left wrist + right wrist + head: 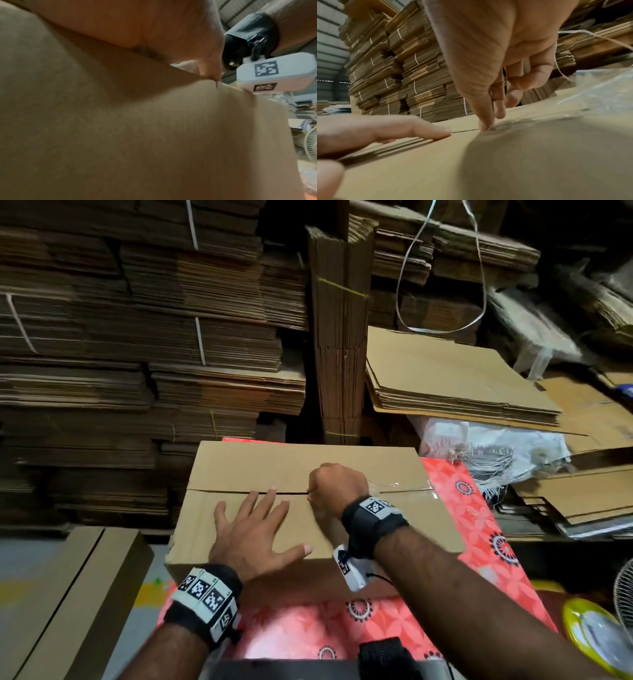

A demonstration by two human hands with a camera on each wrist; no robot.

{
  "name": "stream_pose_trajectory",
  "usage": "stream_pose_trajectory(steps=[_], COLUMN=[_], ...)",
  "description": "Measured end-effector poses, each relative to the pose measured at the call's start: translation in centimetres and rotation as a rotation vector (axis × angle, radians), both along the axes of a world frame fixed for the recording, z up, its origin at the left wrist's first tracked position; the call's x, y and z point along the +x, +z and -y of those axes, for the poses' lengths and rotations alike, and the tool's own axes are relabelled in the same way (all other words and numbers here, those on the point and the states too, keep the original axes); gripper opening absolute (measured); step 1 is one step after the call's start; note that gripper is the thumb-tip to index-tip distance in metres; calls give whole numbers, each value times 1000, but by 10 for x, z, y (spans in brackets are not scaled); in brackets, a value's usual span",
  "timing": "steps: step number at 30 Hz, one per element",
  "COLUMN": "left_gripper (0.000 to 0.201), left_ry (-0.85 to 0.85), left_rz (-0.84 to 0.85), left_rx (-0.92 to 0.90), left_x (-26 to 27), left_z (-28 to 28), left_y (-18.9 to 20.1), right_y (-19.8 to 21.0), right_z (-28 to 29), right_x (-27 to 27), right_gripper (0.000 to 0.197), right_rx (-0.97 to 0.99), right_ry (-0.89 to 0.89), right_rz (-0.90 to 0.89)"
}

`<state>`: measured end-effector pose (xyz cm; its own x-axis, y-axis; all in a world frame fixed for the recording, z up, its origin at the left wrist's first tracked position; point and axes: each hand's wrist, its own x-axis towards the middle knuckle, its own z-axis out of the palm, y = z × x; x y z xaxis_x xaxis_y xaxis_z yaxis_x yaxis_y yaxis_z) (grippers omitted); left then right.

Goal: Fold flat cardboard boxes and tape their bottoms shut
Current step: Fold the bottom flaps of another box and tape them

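Pressing flat with fingers straight and spread, the left hand (255, 534) lies palm-down on the near flap of the cardboard box (246, 463), its fingertips reaching the seam (236, 491) where the two flaps meet. Just to its right, the right hand (337, 486) is bunched into a loose fist over that same seam, fingers curled downward; in the right wrist view its fingertips (485, 125) touch the cardboard at the seam line, and whether they pinch the tape end or only press it down cannot be told. From this hand rightward, a strip of clear tape (407, 491) runs along the seam toward the box's right edge, wrinkled and glinting. The left wrist view is filled by blurred cardboard under the palm, with the right wrist's camera mount (274, 73) beyond. Under the box and around both forearms spreads a red flowered cloth (472, 529) covering the worktop. Beyond the hands rise strapped stacks of flat cardboard (144, 337), with one upright bundle (339, 337) straight ahead and a loose pile of flat sheets (452, 378) to the right of it. Left of the left wrist stands another folded box (78, 583); far right of the right forearm a white fan (623, 594) shows at the edge.
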<state>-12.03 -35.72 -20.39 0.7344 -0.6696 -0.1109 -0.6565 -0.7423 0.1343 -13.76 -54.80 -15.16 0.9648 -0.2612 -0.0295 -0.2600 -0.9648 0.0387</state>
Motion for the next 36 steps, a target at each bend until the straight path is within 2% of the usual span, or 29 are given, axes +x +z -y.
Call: stream_pose_trajectory(steps=[3,5,7,10,12,16,18,19,23,25,28,30,32,34,36], left_gripper=[103,102,103,109,113,103,91,90,109,111,111,111,109,106,106], left_ry=[26,44,47,48,62,130,143,127,-26,-55,-67,-81,-80,-87,-89], left_rz=[9,0,-9,-8,-14,-36,14,39,35,30,137,164,156,151,158], left_rx=[3,11,7,-5,5,-59,-130,-156,-123,-81,-27,-5,-30,-40,-38], left_x=[3,4,5,7,7,2,-5,-11,-51,-69,-82,-80,-77,-75,-75], left_z=[6,7,7,6,6,22,44,58,120,140,147,145,142,142,142], left_y=[1,1,0,-1,0,12,19,21,19,5,-10,-13,-14,-14,-14], right_y=[0,1,0,-2,-5,-21,-29,-31,-37,-37,-31,-28,-19,-2,15], right_z=[18,48,95,171,202,216,215,215,227,235,243,249,248,243,230], right_x=[-12,-24,-40,-77,-106,-135,-135,-134,-132,-133,-133,-133,-132,-126,-113], right_gripper=[7,5,7,19,24,16,33,35,18,19,19,18,13,21,26], right_rx=[65,183,381,864,1025,998,987,955,838,953,1114,1192,1351,1490,1382], right_ry=[-34,-115,-239,-493,-625,-683,-659,-629,-521,-525,-556,-605,-685,-751,-671], right_rz=[59,129,212,385,397,425,504,519,501,502,506,440,368,479,651])
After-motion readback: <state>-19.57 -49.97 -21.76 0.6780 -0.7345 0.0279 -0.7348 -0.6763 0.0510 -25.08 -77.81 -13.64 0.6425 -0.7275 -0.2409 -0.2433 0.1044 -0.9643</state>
